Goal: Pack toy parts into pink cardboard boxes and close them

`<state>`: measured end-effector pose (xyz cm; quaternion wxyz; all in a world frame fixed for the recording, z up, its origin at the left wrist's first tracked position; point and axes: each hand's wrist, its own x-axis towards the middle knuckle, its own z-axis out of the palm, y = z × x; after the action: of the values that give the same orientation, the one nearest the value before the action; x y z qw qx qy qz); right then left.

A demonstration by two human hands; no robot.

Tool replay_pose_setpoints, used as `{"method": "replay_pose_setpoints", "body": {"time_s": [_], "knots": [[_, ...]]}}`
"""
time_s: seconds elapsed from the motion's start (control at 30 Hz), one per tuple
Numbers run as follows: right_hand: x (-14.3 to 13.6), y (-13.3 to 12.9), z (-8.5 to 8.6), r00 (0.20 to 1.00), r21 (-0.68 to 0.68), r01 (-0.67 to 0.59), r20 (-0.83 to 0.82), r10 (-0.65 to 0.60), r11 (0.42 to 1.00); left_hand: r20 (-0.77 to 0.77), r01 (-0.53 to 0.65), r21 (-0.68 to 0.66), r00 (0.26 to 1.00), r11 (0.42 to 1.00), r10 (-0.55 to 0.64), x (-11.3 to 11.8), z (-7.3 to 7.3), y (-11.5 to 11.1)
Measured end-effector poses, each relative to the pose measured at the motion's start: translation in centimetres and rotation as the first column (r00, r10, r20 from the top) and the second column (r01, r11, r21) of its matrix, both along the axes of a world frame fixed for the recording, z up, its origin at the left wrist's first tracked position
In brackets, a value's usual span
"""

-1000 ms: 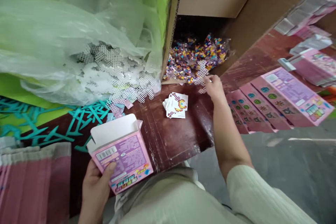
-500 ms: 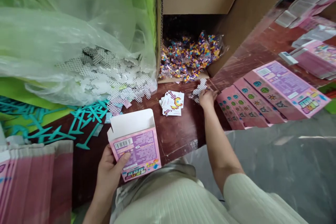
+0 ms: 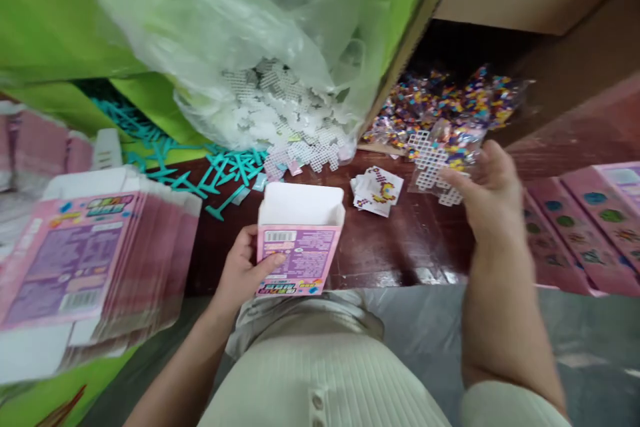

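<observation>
My left hand (image 3: pixel 245 270) grips a pink and purple carton (image 3: pixel 305 250) by its left side, thumb on the printed face. The carton's top is open, with the white inside flap showing. My right hand (image 3: pixel 493 193) pinches a white lattice board (image 3: pixel 429 159) together with a clear bag of colourful small pieces (image 3: pixel 460 140). Its fingertips behind the bag are partly hidden. Between the hands, a small pile of printed cards (image 3: pixel 383 190) lies on the dark red table (image 3: pixel 395 247).
More bags of pieces (image 3: pixel 435 97) fill a cardboard box (image 3: pixel 545 87). White lattice boards (image 3: pixel 300 120) spill from a plastic bag (image 3: pixel 210 33). Teal hammer-shaped sticks (image 3: pixel 230 170) lie left. Flat cartons (image 3: pixel 75 247) are stacked at left, filled-out cartons (image 3: pixel 595 227) at right.
My right hand has lifted the lattice board and bag off the table, up in front of the cardboard box. My left hand still holds the carton. The view has swung left.
</observation>
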<state>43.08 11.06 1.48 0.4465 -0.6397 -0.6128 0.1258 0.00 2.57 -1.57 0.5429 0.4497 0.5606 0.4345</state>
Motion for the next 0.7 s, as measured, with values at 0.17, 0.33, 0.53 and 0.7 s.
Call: {"method": "replay_pose_setpoints", "body": {"time_s": [0.17,0.33,0.53,0.7], "knots": [[-8.3,-1.7,8.7,0.783,-0.089,-0.600,0.138,0.606,0.795,0.021,0.184,0.037,0.983,0.982,-0.185,1.3,1.1,-0.2],[-14.1,0.6,10.7,0.268,-0.442,-0.832,0.207,0.941,0.335,0.014,0.233,0.105,0.972,0.967,-0.235,2.7,1.4,-0.6],[-15.5,1.1,10.1,0.477,-0.243,-0.711,0.523,0.707,0.660,0.113,0.115,0.148,0.985,0.982,-0.133,1.4,-1.0,-0.9],[-16.7,-2.6,6.9,0.652,-0.079,-0.594,0.535,0.537,0.800,0.140,0.087,0.170,0.984,0.982,-0.111,1.0,-1.9,-1.1]]}}
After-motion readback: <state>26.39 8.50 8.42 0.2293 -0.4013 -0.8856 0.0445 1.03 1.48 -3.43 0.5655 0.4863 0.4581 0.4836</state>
